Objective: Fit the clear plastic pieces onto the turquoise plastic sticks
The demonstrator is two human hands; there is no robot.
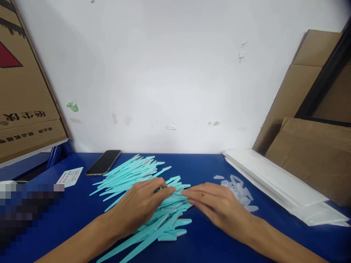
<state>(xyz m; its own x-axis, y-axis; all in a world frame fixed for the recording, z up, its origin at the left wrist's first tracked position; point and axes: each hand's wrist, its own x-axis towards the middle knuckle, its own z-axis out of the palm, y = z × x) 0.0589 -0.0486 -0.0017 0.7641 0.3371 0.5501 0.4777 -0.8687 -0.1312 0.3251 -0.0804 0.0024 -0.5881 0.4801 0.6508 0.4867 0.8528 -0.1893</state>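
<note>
Slim turquoise eyebrow razors lie in a loose near pile (157,228) and a farther pile (131,171). My left hand (142,201) is over the near pile, its thumb and fingers closed round a razor there. Opposite it, my right hand (216,201) has its fingers pressed together, pinching the end of a turquoise razor (178,191). The hands almost meet, and my fingers hide most of that razor. Small translucent blade caps (241,191) are heaped just beyond my right hand.
A phone (104,162) and a printed card (70,176) lie at the back left of the blue table (203,164). White flat packs (276,182) are stacked at the right. Cardboard boxes (27,91) stand at both sides, before a white wall (170,73). A blurred patch covers the lower left.
</note>
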